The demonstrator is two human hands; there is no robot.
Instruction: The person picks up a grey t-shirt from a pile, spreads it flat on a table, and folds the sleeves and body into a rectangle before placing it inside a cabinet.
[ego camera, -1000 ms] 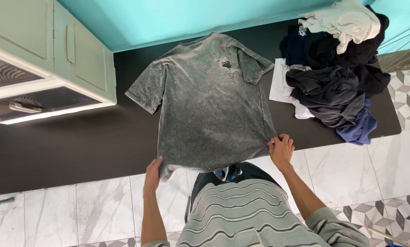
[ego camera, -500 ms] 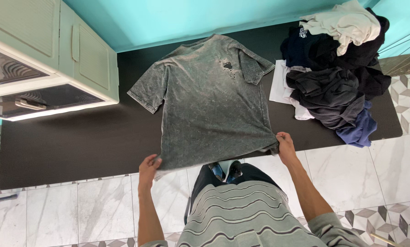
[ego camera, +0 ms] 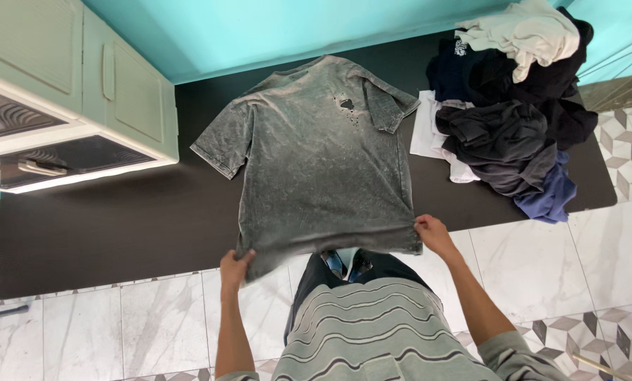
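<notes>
A grey washed-look T-shirt (ego camera: 319, 162) lies spread flat on a black table (ego camera: 104, 226), collar toward the wall, with a dark print near the chest. Its bottom hem hangs over the table's near edge. My left hand (ego camera: 234, 270) pinches the left hem corner. My right hand (ego camera: 432, 235) grips the right hem corner. The hem is stretched between both hands, just above my striped shirt.
A pile of clothes (ego camera: 517, 106), dark, white, cream and blue, fills the table's right end. A pale green cabinet (ego camera: 69, 92) with an open lower compartment stands at the left. A turquoise wall (ego camera: 295, 28) runs behind. Marble and patterned floor tiles (ego camera: 577, 261) lie below.
Both hands have pulled the hem a little nearer to me, past the table edge, and the T-shirt has slid slightly toward me. The grip on both corners has stayed.
</notes>
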